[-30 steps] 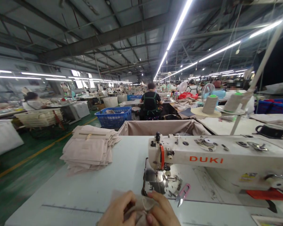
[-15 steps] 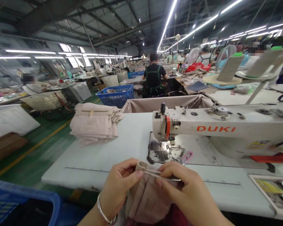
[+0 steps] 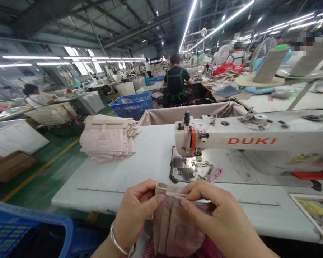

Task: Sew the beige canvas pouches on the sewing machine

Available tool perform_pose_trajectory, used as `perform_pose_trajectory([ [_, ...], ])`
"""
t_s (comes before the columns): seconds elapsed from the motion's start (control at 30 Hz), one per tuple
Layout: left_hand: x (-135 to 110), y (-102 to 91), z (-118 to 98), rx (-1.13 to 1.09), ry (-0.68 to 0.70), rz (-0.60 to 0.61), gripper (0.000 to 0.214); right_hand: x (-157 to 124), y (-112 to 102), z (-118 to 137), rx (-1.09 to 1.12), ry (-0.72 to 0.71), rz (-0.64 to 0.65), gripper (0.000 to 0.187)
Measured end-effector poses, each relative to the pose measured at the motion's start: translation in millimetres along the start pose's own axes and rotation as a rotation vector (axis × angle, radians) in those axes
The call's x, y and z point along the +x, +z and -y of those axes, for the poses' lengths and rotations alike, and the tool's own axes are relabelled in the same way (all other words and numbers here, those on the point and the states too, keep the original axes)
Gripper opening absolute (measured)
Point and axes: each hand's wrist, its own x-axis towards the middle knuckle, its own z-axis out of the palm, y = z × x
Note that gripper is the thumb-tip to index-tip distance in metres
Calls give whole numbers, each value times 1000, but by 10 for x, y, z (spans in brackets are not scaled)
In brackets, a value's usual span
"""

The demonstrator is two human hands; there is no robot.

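Between my two hands hangs a beige fabric pouch (image 3: 177, 229), held by its top edge just in front of the table. My left hand (image 3: 141, 204) pinches the corner by a small folded loop (image 3: 160, 187); a silver bangle circles that wrist. Thumb and fingers of my right hand (image 3: 208, 204) are closed on the top edge further right. Beyond the hands stands the sewing machine (image 3: 247, 136), its needle plate (image 3: 190, 168) bare of fabric. Pink-handled thread snips (image 3: 215, 175) lie beside the plate.
A pile of beige pouch pieces (image 3: 107, 138) sits at the table's left. Behind the table is a fabric-lined bin (image 3: 164, 115). A blue basket (image 3: 67, 229) stands at lower left, another blue basket (image 3: 134, 105) further back. A co-worker (image 3: 176, 80) sits ahead, facing away.
The pouch has come up slightly, so more of its front and its small patch shows. Both hands keep their pinch on the top edge. The camera view has shifted a little.
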Motion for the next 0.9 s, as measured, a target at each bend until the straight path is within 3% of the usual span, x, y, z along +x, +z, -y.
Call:
perform_pose_trajectory([
  [0.17, -5, 2, 20, 75, -11, -5, 15, 22, 3, -12, -28, 72, -10, 11],
  [0.27, -2, -38, -122, 200, -20, 21, 19, 36, -37, 30, -77, 34, 93, 8],
  [0.4, 132, -123, -510, 506, -67, 302, 19, 37, -35, 63, 28, -217, 419, 32],
  [0.47, 312, -147, -593, 747, -37, 456, 13, 53, 58, -47, 44, -342, 514, 41],
  [0.53, 572, -137, -491, 1032, 69, 509, 9, 109, 208, -273, -115, -422, 489, 43],
  [0.63, 1055, -48, -67, 1261, 210, 375, 9, 306, 406, -715, -678, -507, 295, 22],
  [0.67, 1222, -4, 90, 1294, 233, 325, 9, 398, 434, -848, -767, -501, 252, 17],
  [0.8, 1794, 202, 510, 1357, 318, 113, 15, 770, 303, -1164, -897, -487, 202, 20],
  [0.9, 1983, 329, 608, 1353, 367, 99, 18, 889, 96, -1239, -931, -514, 223, 21],
])
